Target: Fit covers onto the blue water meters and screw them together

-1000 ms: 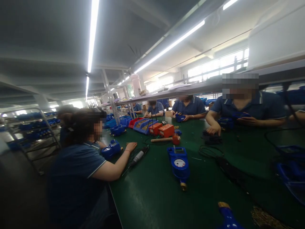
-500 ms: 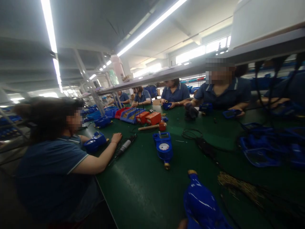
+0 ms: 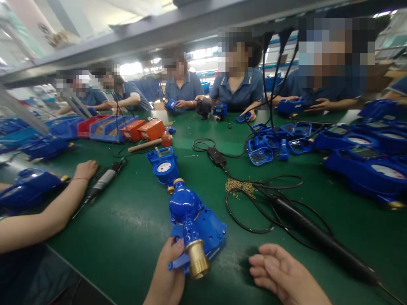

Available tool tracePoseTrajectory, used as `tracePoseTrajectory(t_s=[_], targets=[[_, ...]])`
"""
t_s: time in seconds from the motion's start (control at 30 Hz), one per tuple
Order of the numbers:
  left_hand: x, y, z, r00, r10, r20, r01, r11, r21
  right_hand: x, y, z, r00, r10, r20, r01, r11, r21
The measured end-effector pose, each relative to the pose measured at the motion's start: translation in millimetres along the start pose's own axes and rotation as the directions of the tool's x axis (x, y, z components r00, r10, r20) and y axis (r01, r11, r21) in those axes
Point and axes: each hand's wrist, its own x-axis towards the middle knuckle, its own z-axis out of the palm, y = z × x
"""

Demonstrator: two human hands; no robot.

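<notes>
My left hand (image 3: 170, 264) is closed around one side of a blue water meter (image 3: 186, 203), near its lower end. The meter lies tilted, its rounded metal body up and a blue plastic housing beneath; its brass threaded end (image 3: 199, 259) points towards me. My right hand (image 3: 278, 271) hovers over the green table to the right, fingers loosely curved and apart, holding nothing. Beyond the held meter stands a second water meter (image 3: 165, 167) with its round dial up. To the right of my right hand lies a black electric screwdriver (image 3: 308, 228) with a looped cable.
A pile of small brass screws (image 3: 240, 188) lies beside the cable. Blue frames (image 3: 262, 150) and more water meters (image 3: 365, 169) crowd the right. On the left are a co-worker's arm (image 3: 60, 207), a grey screwdriver (image 3: 104, 180), a mallet (image 3: 148, 145) and parts bins (image 3: 104, 129).
My view has swung right and down. Both my hands now show, where only a fingertip beside the meter did. The held meter appears further left, its brass threaded end in sight.
</notes>
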Motion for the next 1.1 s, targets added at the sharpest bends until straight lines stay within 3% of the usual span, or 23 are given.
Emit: tracePoseTrajectory(t_s=[0.1,0.23,0.43,0.63,0.83,1.1], targets=[[-2.5,-6.9,17.9,0.996,0.05,-0.074,-0.051,0.999,-0.014,-2.9,-2.3,18.0,0.996,-0.08,0.051,0.081,0.997,-0.008],[-4.9,-16.6,35.0,0.99,0.094,-0.102,-0.092,0.996,0.021,-1.1,-1.1,43.9,0.956,-0.287,0.055,0.291,0.95,-0.114],[-13.0,-22.9,55.6,0.975,0.168,-0.146,-0.174,0.984,-0.025,-2.9,3.8,71.2,0.953,-0.297,0.051,0.301,0.942,-0.148],[-16.0,-27.7,62.2,0.97,0.175,-0.169,-0.184,0.982,-0.043,1.3,19.7,71.7,0.908,-0.417,0.041,0.409,0.861,-0.302],[-17.4,-30.4,59.5,0.975,0.173,-0.139,-0.179,0.983,-0.036,-1.7,12.9,73.6,0.888,-0.456,0.056,0.412,0.738,-0.534],[-17.1,-31.6,58.9,0.972,0.186,-0.143,-0.19,0.982,-0.017,-4.8,14.3,75.9,0.901,-0.434,0.008,0.381,0.782,-0.494]])
